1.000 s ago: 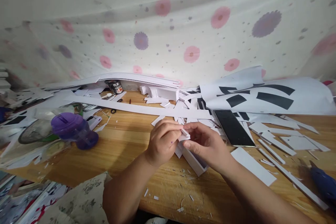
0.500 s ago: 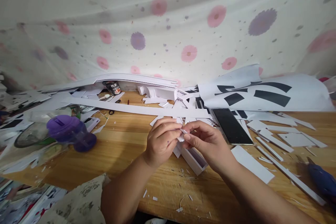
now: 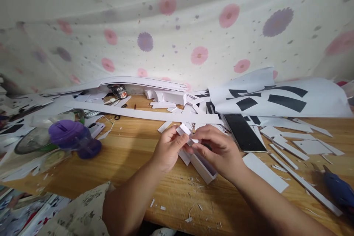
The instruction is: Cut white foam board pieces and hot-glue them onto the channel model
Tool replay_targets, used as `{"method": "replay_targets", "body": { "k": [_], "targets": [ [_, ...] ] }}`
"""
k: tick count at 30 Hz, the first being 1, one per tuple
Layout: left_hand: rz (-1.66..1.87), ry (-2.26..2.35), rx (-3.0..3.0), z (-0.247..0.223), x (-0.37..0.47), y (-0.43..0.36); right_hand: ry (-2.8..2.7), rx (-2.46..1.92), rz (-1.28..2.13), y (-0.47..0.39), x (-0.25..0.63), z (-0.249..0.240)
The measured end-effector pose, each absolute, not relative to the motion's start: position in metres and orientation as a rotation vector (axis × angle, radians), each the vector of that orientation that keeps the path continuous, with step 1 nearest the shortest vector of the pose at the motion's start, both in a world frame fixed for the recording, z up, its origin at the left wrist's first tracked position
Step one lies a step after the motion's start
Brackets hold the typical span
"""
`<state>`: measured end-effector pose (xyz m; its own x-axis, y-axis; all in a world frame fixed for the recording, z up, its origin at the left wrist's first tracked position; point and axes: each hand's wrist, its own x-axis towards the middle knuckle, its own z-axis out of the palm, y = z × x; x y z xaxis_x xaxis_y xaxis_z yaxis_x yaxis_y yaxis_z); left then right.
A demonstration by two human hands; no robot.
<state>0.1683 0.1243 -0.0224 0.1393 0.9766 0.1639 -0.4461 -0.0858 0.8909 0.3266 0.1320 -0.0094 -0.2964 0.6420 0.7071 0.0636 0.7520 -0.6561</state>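
My left hand grips a small white folded piece between thumb and fingers, above the middle of the wooden table. Close beside it, my right hand has its thumb and fingertips pinched at the right end of the same piece. Below the hands, a narrow open white box lies slanted on the table, its upper end partly hidden by the fingers. A flat white scrap is just left of the box.
A purple-lidded cup stands left. Behind the hands run a long white strip and heaped offcuts. At right are a dark phone, white strips and a blue tool. Small scraps dot the table.
The small white piece has turned and shows more of itself above my left thumb. My left hand has rolled, its thumb now across the front; my right fingers have shifted slightly.
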Motion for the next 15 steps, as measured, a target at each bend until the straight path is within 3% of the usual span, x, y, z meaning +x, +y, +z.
{"method": "replay_targets", "body": {
  "k": [5, 10, 15],
  "targets": [
    [1.429, 0.752, 0.879, -0.019, 0.167, 0.127, -2.097, -0.714, 0.712, 0.153, 0.347, -0.004],
    [1.461, 0.739, 0.850, -0.016, 0.164, 0.129, -2.480, -1.414, 0.280, 0.175, 0.358, -0.021],
    [1.503, 0.719, 0.809, -0.014, 0.164, 0.131, -2.565, -1.624, 0.197, 0.180, 0.353, -0.040]
  ]
}}
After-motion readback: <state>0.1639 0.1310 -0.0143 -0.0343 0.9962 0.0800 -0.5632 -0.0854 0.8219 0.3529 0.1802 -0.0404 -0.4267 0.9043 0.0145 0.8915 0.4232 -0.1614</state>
